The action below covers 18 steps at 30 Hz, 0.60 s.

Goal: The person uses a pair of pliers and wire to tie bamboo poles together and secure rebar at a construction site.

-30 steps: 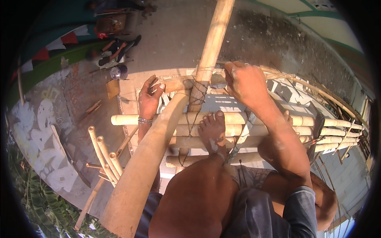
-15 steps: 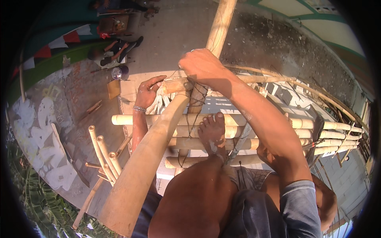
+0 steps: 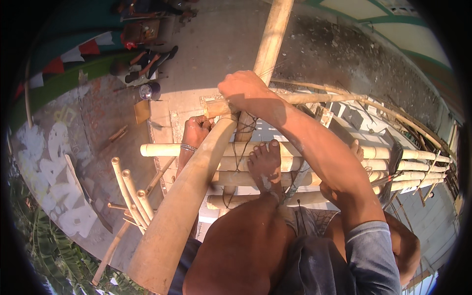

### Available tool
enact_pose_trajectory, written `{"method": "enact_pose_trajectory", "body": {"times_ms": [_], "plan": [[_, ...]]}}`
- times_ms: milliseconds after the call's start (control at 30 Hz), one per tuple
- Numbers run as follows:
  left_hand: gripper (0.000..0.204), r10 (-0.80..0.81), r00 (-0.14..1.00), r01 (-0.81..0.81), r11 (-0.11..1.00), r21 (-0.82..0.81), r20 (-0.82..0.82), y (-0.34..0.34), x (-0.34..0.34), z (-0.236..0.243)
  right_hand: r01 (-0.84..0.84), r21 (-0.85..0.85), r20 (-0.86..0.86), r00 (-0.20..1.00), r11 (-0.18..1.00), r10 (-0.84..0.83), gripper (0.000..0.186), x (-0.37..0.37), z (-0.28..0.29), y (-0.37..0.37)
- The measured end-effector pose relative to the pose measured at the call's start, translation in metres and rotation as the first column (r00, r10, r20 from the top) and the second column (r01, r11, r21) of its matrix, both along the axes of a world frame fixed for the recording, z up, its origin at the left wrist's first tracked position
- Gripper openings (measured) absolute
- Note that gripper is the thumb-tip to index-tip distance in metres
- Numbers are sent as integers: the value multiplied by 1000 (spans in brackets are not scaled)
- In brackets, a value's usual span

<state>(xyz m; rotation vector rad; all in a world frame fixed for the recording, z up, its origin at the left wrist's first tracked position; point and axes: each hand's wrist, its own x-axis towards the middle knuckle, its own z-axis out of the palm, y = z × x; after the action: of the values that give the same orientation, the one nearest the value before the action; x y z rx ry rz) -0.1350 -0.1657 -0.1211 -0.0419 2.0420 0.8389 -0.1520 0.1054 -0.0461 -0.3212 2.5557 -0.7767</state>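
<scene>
3 bamboo poles (image 3: 187, 201) meet under the curled right hand (image 3: 244, 91); the left hand (image 3: 195, 132) bends beside them. Can't tell what's held.

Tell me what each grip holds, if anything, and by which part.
Cannot be told: the right grip overlaps the horizontal bamboo, its fingertips hidden; the left grip is curled beside the thick pole, nothing distinct visible in it.

Sunlight falls across the bare ground (image 3: 216, 49), whose far part lies in shade. At left, a grey wall (image 3: 73, 142) carries white paint patches, with red and white flags (image 3: 89, 47) beyond it. Green leaves (image 3: 54, 246) fill the lower left.
</scene>
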Motion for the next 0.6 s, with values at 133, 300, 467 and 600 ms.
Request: {"method": "enact_pose_trajectory", "body": {"times_ms": [133,300,467,600], "plan": [[18,77,996,-76,997,27,-42,14,9,24,139,-95,-191,969,986,-155,12,34,2,8],[17,193,978,-188,980,67,-77,23,19,56,267,-192,-63,957,944,-283,10,62,-1,10],[16,261,962,-253,963,95,-77,34,23,75,378,-260,-32,916,889,-399,12,86,-21,5],[16,303,948,-294,951,98,-95,39,26,89,391,-199,25,919,899,-394,11,79,-21,6]]}}
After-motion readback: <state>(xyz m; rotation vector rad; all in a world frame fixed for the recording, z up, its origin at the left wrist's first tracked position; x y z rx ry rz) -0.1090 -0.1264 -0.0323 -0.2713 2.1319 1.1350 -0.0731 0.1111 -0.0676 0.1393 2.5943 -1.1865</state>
